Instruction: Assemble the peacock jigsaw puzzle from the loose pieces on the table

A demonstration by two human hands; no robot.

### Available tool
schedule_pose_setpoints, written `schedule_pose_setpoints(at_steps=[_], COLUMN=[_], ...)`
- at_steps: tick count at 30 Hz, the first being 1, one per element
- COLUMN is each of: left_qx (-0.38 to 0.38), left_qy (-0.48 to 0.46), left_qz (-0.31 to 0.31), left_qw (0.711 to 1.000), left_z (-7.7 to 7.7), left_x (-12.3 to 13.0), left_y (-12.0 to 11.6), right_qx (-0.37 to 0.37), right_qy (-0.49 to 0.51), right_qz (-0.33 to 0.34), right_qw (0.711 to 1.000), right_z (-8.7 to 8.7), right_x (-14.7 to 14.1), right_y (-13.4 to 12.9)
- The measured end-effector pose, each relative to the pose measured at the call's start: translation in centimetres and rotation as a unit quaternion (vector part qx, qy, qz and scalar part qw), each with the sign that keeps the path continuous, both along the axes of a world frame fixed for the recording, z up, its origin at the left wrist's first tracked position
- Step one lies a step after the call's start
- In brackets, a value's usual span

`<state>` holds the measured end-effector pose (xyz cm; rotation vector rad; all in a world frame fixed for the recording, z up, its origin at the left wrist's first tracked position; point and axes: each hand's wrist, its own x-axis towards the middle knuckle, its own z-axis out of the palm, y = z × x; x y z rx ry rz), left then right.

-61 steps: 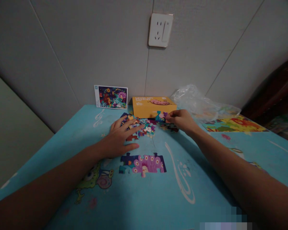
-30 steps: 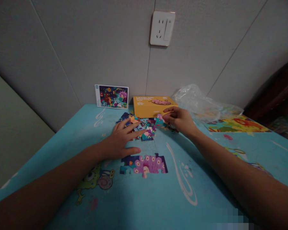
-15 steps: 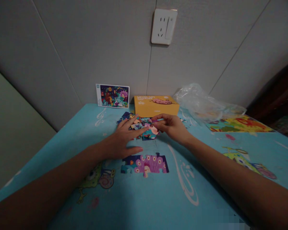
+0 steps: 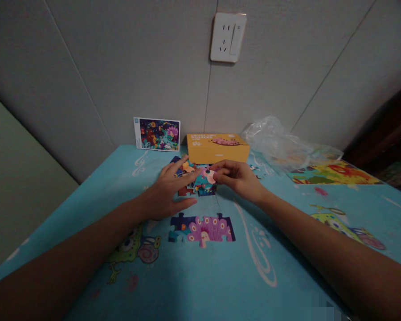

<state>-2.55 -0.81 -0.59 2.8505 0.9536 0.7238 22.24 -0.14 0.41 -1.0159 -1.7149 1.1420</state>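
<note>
Over the left side of a pile of loose jigsaw pieces (image 4: 187, 191), my left hand (image 4: 165, 191) is open, its fingers spread and its thumb apart. My right hand (image 4: 239, 178) pinches a teal and pink puzzle piece (image 4: 205, 177) between thumb and forefinger, above the right side of the pile. Nearer to me lies a joined strip of puzzle pieces (image 4: 207, 229), showing a purple fan-like tail with white-ringed spots and dark blue at its ends. My left hand and fingers hide part of the pile.
Behind the pile stands a yellow puzzle box (image 4: 217, 154). A picture card (image 4: 158, 133) leans on the wall at its left. A clear plastic bag (image 4: 276, 140) and a colourful sheet (image 4: 337, 174) lie to the right on the blue patterned tablecloth (image 4: 214, 281).
My left hand has drawn slightly left and toward me. In my right hand the teal and pink piece now shows more plainly, lifted over the pile. The joined strip has not moved.
</note>
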Motion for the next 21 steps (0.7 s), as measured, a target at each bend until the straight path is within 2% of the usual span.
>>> schedule_pose_setpoints(at_steps=[4, 9, 12, 18, 21], left_qx=[0.005, 0.027, 0.015, -0.071, -0.089], left_qy=[-0.091, -0.157, -0.194, -0.182, -0.168], left_qz=[0.026, -0.033, -0.051, -0.121, -0.146], left_qw=[0.995, 0.987, 0.980, 0.973, 0.971], left_z=[-0.1, 0.2, 0.4, 0.8, 1.0], left_x=[0.0, 0.0, 0.1, 0.2, 0.3], left_y=[0.1, 0.3, 0.2, -0.7, -1.1], right_qx=[0.016, 0.013, 0.011, -0.016, -0.043], right_qy=[-0.018, -0.051, -0.069, -0.118, -0.129], right_qz=[0.031, 0.068, 0.099, 0.189, 0.217], right_qw=[0.999, 0.996, 0.993, 0.975, 0.967], right_z=[0.1, 0.2, 0.2, 0.6, 0.8], right_x=[-0.2, -0.5, -0.5, -0.7, -0.8], right_y=[-0.5, -1.0, -1.3, -2.2, -2.5])
